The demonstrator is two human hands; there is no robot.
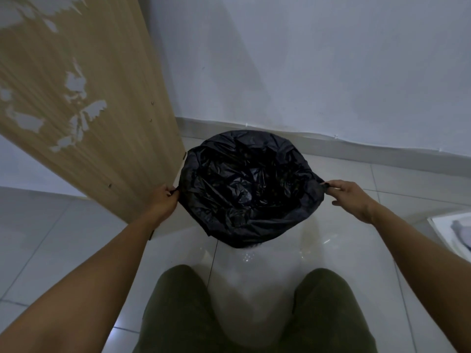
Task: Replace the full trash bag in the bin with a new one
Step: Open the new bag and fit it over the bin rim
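A black trash bag (248, 189) is spread wide over the mouth of a bin on the floor, its rim folded down outside. Only a pale sliver of the bin (251, 247) shows under the bag's near edge. The bag's inside is crumpled and dark, so I cannot tell what it holds. My left hand (164, 200) pinches the bag's left edge beside the wooden panel. My right hand (349, 197) pinches the right edge and pulls it outward into a point.
A wooden cabinet panel (84, 110) with peeling veneer stands close on the bin's left. A white wall (318, 72) runs right behind the bin. Glossy floor tiles (397, 179) surround it. My knees (183, 309) are near the bin. A white object (456, 233) lies at the right edge.
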